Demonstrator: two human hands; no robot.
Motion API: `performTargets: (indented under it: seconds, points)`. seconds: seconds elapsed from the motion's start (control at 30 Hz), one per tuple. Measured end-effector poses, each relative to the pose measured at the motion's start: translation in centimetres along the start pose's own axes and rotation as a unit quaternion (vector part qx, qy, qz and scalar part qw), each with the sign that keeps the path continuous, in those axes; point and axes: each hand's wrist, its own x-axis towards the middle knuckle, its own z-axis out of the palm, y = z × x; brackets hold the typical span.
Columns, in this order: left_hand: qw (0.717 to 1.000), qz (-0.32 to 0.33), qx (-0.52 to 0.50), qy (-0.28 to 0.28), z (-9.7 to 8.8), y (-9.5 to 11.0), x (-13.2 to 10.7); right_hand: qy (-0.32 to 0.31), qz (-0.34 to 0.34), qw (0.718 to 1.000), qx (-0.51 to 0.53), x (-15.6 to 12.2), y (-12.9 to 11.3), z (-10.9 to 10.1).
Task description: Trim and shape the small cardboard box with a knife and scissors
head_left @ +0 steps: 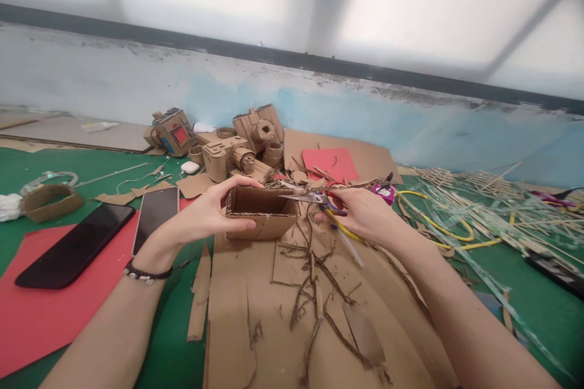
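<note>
My left hand (227,208) grips the left end of a small open-topped cardboard box (260,226), thumb on its near wall and fingers behind. Scissors (310,197) with metal blades are in my right hand (358,209), their tips reaching over the box's right end. Whether the blades touch the cardboard I cannot tell. Beneath both hands lies a large cardboard sheet (228,316), strewn with thin torn cardboard strips (331,273). A white stick-like piece (352,246) shows just below my right hand.
Two phones (77,246) lie at the left, on and beside red paper (55,316). Cardboard camera models (228,155) stand along the wall. Thin wooden sticks (488,185), a yellow cable (447,219) and a purple-labelled item (383,193) lie to the right on the green surface.
</note>
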Motion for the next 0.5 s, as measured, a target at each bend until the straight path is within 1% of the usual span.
performTargets:
  seconds: [0.07,0.13,0.23,0.3,0.4,0.5]
  points:
    - [1.0,0.006,0.003,0.003,-0.1,-0.2,0.0,0.007,-0.007,1.0,0.002,0.0,0.1,0.1]
    - [1.0,0.012,0.014,0.012,-0.4,-0.4,0.0,0.022,0.002,1.0,0.003,-0.2,0.7,0.4]
    - [0.998,0.009,0.045,0.048,-0.8,-1.0,0.1,0.044,0.049,0.998,0.022,-1.0,2.1,1.0]
    - [0.993,0.009,0.069,0.095,-0.7,-1.4,0.3,0.052,0.093,0.993,0.048,-1.8,2.8,1.5]
    - [0.984,0.0,0.057,0.168,0.4,-1.8,0.9,0.033,0.135,0.986,0.096,-2.9,2.8,2.0]
    - [0.974,-0.002,0.031,0.226,2.3,-2.0,1.3,0.016,0.144,0.985,0.095,-3.1,1.6,2.0]
